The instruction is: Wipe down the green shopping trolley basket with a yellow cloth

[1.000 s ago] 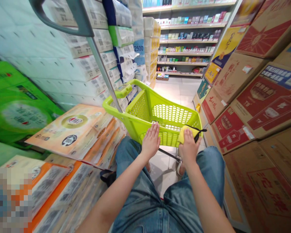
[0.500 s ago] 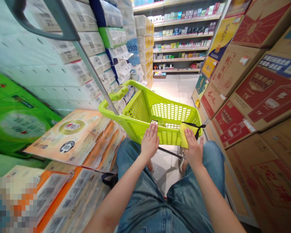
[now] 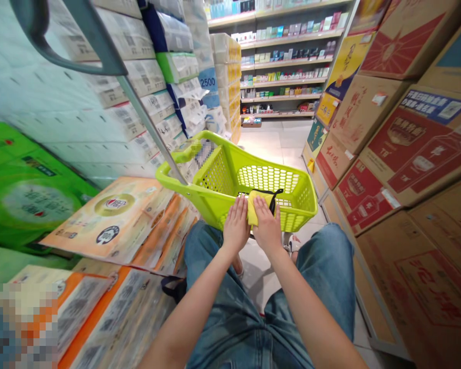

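Note:
A lime-green rolling shopping basket [image 3: 211, 205] stands in front of my knees, its perforated near side facing me. My left hand [image 3: 236, 225] lies on its near rim, fingers stretched out flat and holding nothing. Just beside it, my right hand [image 3: 267, 228] holds a yellow cloth [image 3: 252, 197] with black edging against the same rim. Part of the cloth folds over the rim, and my palm hides some of it. The basket's grey pull handle [image 3: 115, 59] rises at upper left.
Orange-and-white packs [image 3: 111, 215] are stacked close on my left, with a green pack [image 3: 34, 195] behind them. Cardboard cartons [image 3: 369, 195] line the right side. Shelves [image 3: 284, 56] of small boxes stand at the aisle's far end. A person's sandalled foot [image 3: 292, 245] shows below the basket.
My right hand has slid left along the basket rim with the yellow cloth, from the right corner to beside my left hand. The left hand stays in nearly the same place.

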{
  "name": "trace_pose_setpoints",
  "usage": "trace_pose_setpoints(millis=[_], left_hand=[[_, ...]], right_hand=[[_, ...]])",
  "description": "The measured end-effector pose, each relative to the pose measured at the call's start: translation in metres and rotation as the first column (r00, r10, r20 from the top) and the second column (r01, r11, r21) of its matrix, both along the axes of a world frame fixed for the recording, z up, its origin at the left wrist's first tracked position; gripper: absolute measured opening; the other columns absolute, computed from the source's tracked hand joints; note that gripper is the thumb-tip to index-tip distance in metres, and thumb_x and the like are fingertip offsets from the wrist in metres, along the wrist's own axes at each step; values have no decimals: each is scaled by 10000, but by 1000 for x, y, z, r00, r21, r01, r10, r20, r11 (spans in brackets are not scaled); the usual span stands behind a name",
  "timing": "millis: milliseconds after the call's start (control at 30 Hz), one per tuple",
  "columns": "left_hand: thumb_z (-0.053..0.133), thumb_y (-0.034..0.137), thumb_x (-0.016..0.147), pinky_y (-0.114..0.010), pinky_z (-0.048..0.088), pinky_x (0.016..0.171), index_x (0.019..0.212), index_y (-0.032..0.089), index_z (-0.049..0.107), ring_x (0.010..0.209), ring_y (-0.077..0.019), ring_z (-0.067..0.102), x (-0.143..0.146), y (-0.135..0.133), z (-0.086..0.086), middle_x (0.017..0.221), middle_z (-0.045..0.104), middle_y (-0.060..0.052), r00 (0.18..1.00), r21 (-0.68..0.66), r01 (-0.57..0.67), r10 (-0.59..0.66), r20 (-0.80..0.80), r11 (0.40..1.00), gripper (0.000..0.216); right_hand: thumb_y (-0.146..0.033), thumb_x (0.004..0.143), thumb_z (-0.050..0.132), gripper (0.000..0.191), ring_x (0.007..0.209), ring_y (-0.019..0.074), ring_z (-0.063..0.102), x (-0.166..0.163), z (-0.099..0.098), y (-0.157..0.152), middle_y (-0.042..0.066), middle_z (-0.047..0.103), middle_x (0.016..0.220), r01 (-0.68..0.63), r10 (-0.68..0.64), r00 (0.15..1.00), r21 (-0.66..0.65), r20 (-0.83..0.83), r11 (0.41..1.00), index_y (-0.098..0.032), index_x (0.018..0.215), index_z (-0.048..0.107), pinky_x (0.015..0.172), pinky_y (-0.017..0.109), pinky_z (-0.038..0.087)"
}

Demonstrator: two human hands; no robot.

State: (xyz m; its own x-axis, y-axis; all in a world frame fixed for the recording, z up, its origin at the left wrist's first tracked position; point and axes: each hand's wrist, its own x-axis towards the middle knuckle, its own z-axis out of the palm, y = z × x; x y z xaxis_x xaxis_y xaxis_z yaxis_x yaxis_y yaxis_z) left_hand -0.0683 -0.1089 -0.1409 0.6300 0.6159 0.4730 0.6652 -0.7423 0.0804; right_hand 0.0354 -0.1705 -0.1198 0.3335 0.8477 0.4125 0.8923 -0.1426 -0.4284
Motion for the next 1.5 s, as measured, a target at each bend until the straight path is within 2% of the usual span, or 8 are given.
trace_pose_setpoints(millis=[333,467,667,833,1067,1200,1400,1500], left_hand=[[411,224,955,-391,246,1222,1579,110,116,1533,-195,99,-1,2,0,1643,198,-87,999,38,-2,3,-36,999,699],[397,213,951,-394,242,1222,1578,109,122,1531,-198,112,-1,1,1,1643,196,-87,999,31,-11,12,-38,999,692],[426,191,925,-404,257,1217,1577,106,120,1529,-210,129,-3,1,4,1638,214,-106,999,5,17,-17,-35,1000,725],[388,218,959,-394,251,1222,1581,119,114,1529,-195,134,-5,2,3,1636,232,-82,999,32,23,-22,-36,999,687],[393,225,957,-386,234,1227,1577,109,143,1524,-203,156,-7,5,6,1631,244,-85,997,63,28,-23,-72,998,679],[381,215,956,-381,235,1225,1576,116,154,1524,-198,157,-9,6,8,1630,246,-80,996,71,40,-34,-88,997,668],[416,199,926,-398,244,1222,1572,104,157,1522,-214,165,-8,5,7,1626,250,-110,997,52,41,-37,-73,998,703],[423,197,923,-408,265,1214,1578,114,129,1521,-214,174,-6,3,6,1624,256,-115,998,44,38,-35,-52,998,722]], right_hand=[[-108,776,402,728,1454,199,362,103,-37,-83,76,439,1544,314,-311,946,17,-93,949,-224,1494,384,1225,556,36],[-106,759,431,718,1454,240,358,66,-21,-50,146,423,1542,336,-336,938,-20,-86,942,-120,1477,408,1227,552,71],[-58,711,471,765,1469,220,330,-1,3,0,133,412,1551,26,-26,999,-16,-42,1000,-97,1473,415,1241,471,98],[-41,723,422,813,1465,168,336,35,-14,-34,53,402,1569,31,-30,999,-18,32,999,-212,1514,352,1245,476,-2],[-102,793,382,726,1457,197,354,102,-36,-85,79,439,1545,305,-305,949,-10,-74,952,-209,1510,362,1234,534,53],[-125,794,422,696,1449,243,360,79,-24,-62,145,432,1538,360,-360,930,-23,-76,933,-126,1489,392,1223,560,87],[-81,736,458,750,1478,221,310,5,0,-6,128,384,1568,49,-50,999,-47,-12,998,-93,1483,393,1240,479,91],[-61,722,459,795,1476,205,317,6,0,-10,104,383,1574,-25,27,999,-49,33,998,-139,1506,363,1242,468,83]])
